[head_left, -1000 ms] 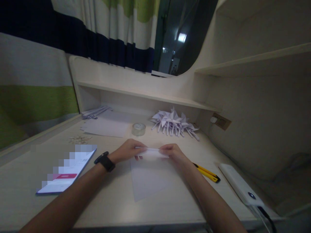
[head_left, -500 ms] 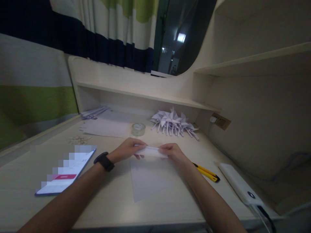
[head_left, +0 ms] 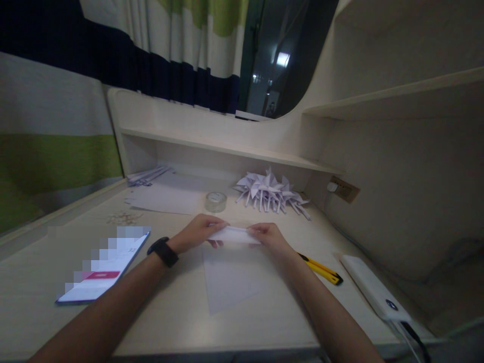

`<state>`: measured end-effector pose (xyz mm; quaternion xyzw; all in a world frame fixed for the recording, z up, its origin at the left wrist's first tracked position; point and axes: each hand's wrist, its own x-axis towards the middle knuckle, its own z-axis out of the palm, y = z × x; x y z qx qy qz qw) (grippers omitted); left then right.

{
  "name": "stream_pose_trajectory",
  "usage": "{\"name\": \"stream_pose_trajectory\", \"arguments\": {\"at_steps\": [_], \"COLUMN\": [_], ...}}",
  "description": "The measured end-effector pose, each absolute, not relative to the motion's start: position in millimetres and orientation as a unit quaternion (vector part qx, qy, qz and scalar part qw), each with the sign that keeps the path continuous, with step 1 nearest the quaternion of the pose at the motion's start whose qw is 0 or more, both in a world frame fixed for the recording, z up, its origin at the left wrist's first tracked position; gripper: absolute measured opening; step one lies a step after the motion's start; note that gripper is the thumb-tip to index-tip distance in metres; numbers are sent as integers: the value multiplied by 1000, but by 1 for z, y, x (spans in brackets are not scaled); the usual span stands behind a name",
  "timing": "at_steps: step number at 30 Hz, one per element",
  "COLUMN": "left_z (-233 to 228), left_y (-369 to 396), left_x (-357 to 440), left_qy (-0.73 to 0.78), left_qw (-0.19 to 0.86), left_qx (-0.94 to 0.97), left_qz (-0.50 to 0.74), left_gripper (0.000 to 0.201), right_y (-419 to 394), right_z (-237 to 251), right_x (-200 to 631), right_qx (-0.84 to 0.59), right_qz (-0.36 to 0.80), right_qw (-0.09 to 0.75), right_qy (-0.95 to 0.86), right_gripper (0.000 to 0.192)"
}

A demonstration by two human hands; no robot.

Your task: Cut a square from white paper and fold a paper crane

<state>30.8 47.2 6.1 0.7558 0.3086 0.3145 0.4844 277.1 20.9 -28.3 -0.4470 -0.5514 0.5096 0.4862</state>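
Note:
A small sheet of white paper (head_left: 236,235), its far edge rolled or folded over, is held a little above the desk between my two hands. My left hand (head_left: 198,233), with a black watch on the wrist, pinches its left end, thumb on top and fingers beneath. At the right end my right hand (head_left: 270,235) grips it between thumb and fingers. Below them a flat sheet of white paper (head_left: 230,282) lies on the desk, its far part hidden under the held paper.
Paper pinwheels (head_left: 266,189) are heaped at the back right, beside a roll of clear tape (head_left: 215,201). White sheets (head_left: 166,194) and paper strips (head_left: 147,176) lie back left. A lit tablet (head_left: 108,267) is at left, a yellow cutter (head_left: 321,269) and white power strip (head_left: 372,287) at right.

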Motion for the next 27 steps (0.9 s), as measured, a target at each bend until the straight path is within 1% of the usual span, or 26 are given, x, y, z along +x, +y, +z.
{"name": "stream_pose_trajectory", "arguments": {"at_steps": [11,20,27], "left_z": [1,6,6], "left_y": [52,47,48], "left_x": [29,28,28], "left_qy": [315,303,299], "left_qw": [535,550,568], "left_qx": [714,709,694], "left_qz": [323,321,326], "left_gripper": [40,37,35], "right_y": [17,14,13], "right_z": [-24,-21,-18], "right_x": [273,272,273], "right_qx": [-437,-442,-440], "right_qz": [511,519,528], "right_qw": [495,516,515], "right_qy": [-551,-519,-512], "right_gripper": [42,37,35]}}
